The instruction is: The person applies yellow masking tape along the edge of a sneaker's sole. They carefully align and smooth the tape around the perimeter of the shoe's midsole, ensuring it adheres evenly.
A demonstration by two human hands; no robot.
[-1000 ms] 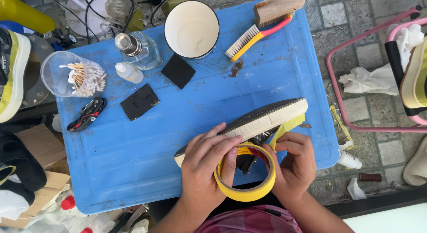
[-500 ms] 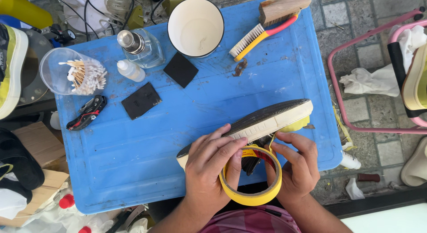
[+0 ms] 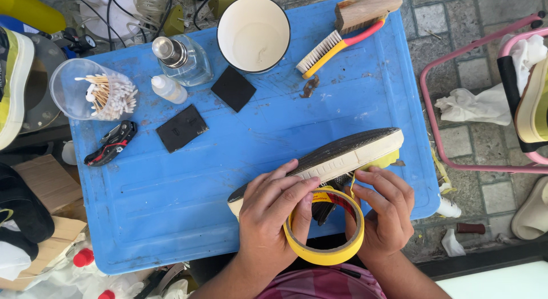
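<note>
The shoe (image 3: 342,156) is lying sole-up at the blue tabletop's (image 3: 188,202) near edge. Left hand (image 3: 271,216) is gripping the yellow tape roll (image 3: 324,227) against it, right hand (image 3: 385,210) is pinching the tape end beside the sole; brush (image 3: 334,45) well apart.

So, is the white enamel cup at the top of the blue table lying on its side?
No, the white cup stands upright on the blue table, its open mouth facing the camera.
</note>
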